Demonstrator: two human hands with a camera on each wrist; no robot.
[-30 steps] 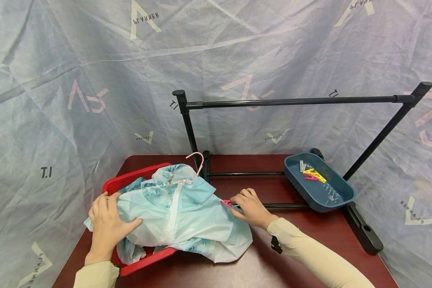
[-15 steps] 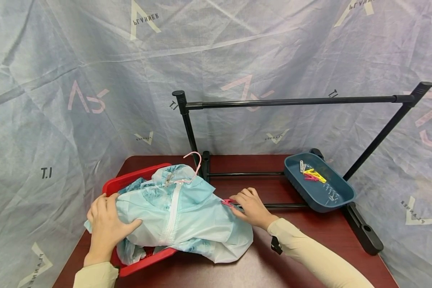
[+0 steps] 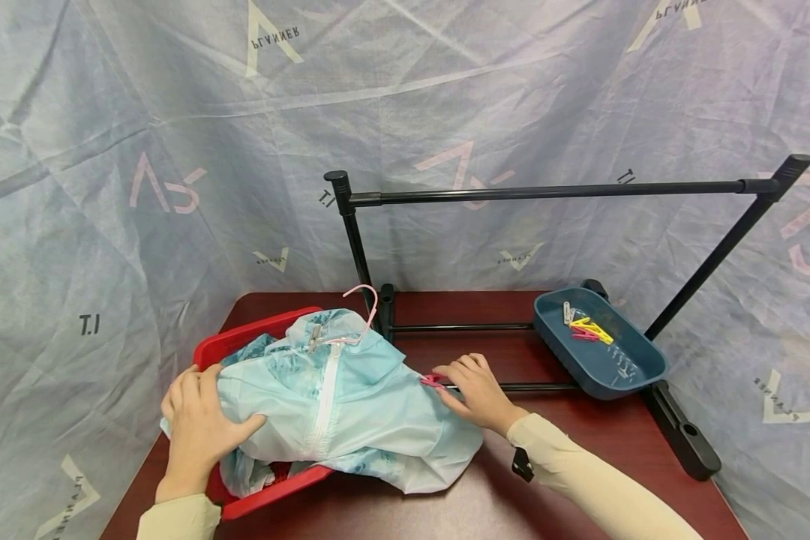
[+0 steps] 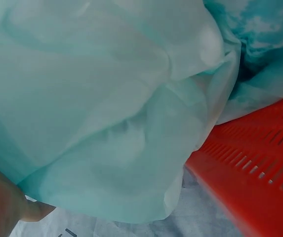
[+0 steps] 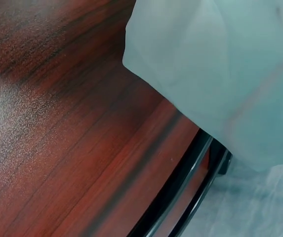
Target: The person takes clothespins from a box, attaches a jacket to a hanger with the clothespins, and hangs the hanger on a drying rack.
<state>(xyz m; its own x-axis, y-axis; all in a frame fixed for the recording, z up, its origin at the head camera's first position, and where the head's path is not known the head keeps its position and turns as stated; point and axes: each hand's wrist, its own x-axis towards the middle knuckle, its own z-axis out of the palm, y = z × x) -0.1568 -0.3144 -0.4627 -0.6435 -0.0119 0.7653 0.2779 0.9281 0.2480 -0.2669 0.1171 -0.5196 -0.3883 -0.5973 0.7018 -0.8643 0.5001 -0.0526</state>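
Note:
A light blue jacket [image 3: 385, 405] with a white zipper lies over the red basket [image 3: 243, 332], its right side spilling onto the table. From its collar rises the hook of a pink hanger [image 3: 373, 307]. My left hand [image 3: 199, 431] rests on the jacket's left side, thumb spread well away from the fingers; in the left wrist view the pale cloth [image 4: 106, 123] fills the space between them. At the jacket's right edge my right hand [image 3: 475, 394] pinches a pink clothespin [image 3: 431, 380]. The right wrist view shows only cloth [image 5: 195, 64] there, the fingers hidden.
Behind the jacket stands a black rack with a horizontal top bar [image 3: 547, 193] and low rails [image 3: 540, 388]. A blue bin [image 3: 597, 379] holding yellow, pink and pale clothespins [image 3: 590, 330] sits at the right, by the rack's foot [image 3: 685, 442]. A printed sheet [image 3: 405, 97] hangs behind.
My right hand has shifted slightly right with the clothespin, and the jacket's right edge has spread a little the same way. The left hand has barely moved.

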